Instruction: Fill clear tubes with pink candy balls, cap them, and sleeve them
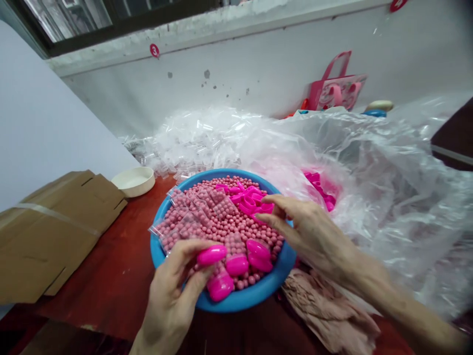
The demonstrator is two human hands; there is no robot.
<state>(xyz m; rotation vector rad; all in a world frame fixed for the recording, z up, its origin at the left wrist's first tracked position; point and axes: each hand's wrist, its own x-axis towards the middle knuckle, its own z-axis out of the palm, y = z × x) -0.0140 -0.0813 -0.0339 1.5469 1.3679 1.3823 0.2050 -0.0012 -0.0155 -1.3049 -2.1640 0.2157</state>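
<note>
A blue basin [236, 301] full of dusty-pink beads [225, 227] stands in front of me. At its near left rim my left hand [176, 286] is closed, pinching a bright pink oval cap [212, 254] between thumb and fingers. Beside it on the beads lie more bead-filled clear containers with pink caps [237, 265]. My right hand [303, 229] reaches over the right rim, thumb and index finger apart, at a heap of loose bright pink pieces [251, 199]. Small clear containers filled with beads [199, 209] lie at the basin's left side.
Many clear plastic pieces [199, 143] are heaped along the wall. A large clear plastic bag [369, 167] with pink pieces spreads at right. Left are flattened cardboard [55, 231] and a white round dish [133, 181]. A crumpled brownish cloth [328, 310] lies near right.
</note>
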